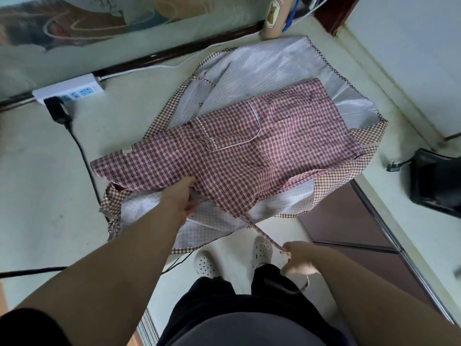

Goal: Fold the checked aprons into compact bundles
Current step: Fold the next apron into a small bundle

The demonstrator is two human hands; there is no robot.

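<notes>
Two aprons: the red checked apron [249, 151] lies spread on top of a second apron [262, 68], which is turned pale lining up, on the white tabletop [124, 121]; their near edges overhang it.
Left hand [183, 196]: fingers curled round the red checked apron's near edge, pinching the cloth.
Tie strap [264, 233]: runs from that edge off the table towards the right.
Right hand [298, 255]: blurred; it seems to pinch the tie strap's end.
Risk: pulling the top apron could drag the second apron along, since they lie touching; a loose tie strap may spoil a compact bundle.
Left surroundings: power strip [72, 92], black plug [58, 109], and a cable [84, 161] passing just beside the aprons' left corner, where cloth could snag it.
Right surroundings: black case [439, 181], well apart.
</notes>
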